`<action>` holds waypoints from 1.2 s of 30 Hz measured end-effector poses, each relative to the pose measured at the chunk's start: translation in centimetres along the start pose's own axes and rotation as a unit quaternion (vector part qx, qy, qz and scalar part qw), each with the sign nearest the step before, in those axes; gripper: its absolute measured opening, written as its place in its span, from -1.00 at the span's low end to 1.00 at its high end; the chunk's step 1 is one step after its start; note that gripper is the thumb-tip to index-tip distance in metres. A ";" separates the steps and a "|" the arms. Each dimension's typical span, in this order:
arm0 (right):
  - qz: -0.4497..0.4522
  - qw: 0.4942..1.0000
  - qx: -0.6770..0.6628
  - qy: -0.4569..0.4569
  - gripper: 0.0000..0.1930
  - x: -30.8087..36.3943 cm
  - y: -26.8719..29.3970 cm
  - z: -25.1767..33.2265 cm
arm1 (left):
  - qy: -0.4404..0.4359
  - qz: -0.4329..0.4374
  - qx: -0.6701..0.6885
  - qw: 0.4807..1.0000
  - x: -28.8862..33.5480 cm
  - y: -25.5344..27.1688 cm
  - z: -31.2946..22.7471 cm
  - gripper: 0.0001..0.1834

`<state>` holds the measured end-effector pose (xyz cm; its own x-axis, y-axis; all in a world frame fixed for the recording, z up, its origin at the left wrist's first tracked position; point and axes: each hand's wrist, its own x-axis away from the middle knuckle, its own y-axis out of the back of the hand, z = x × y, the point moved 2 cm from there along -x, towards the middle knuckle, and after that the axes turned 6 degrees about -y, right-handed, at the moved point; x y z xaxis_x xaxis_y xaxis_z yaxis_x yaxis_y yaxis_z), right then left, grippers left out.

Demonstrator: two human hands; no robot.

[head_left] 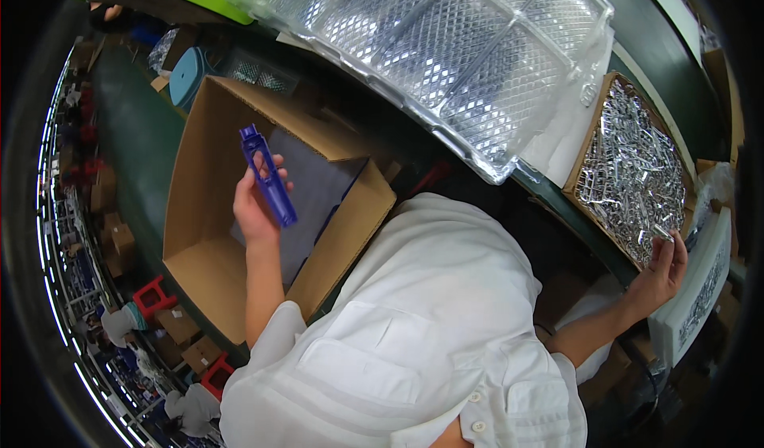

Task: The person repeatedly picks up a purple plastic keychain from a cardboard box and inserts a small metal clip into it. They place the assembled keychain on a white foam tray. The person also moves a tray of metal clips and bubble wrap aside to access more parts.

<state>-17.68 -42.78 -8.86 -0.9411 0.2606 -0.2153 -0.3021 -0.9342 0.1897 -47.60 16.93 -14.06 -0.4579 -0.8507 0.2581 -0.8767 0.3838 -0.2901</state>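
My left hand is closed around a long blue plastic housing with an open slot along its middle. It holds this part above an open cardboard carton, in which a grey sheet lies. Far to the right, my right hand pinches a small shiny metal piece between its fingertips. That hand is at the near corner of a shallow cardboard box heaped with small silvery metal parts.
Clear plastic trays with a diamond pattern stand in front of me. A white foam box is beyond my right hand. A blue stool shows past the carton. Red stools and people are at far left.
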 end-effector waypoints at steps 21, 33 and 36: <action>0.249 0.962 0.075 0.082 -0.85 9.2 -11.0 10.8 | 0.340 0.586 -0.098 0.729 14.6 -26.7 4.4 -0.25; 0.196 0.943 0.193 0.189 -0.79 9.8 -12.5 10.0 | 0.286 0.620 -0.130 0.719 14.1 -27.1 5.0 -0.24; 0.188 0.934 0.212 0.218 -0.78 10.1 -12.9 9.5 | 0.251 0.623 -0.157 0.724 14.2 -27.5 5.3 -0.27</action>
<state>-24.78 -25.81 -4.34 -0.8699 -0.2766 -0.4084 -0.0819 -0.7354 0.6726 -29.26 -7.61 -7.32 -0.8486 0.4345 0.3017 0.3098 0.8705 -0.3823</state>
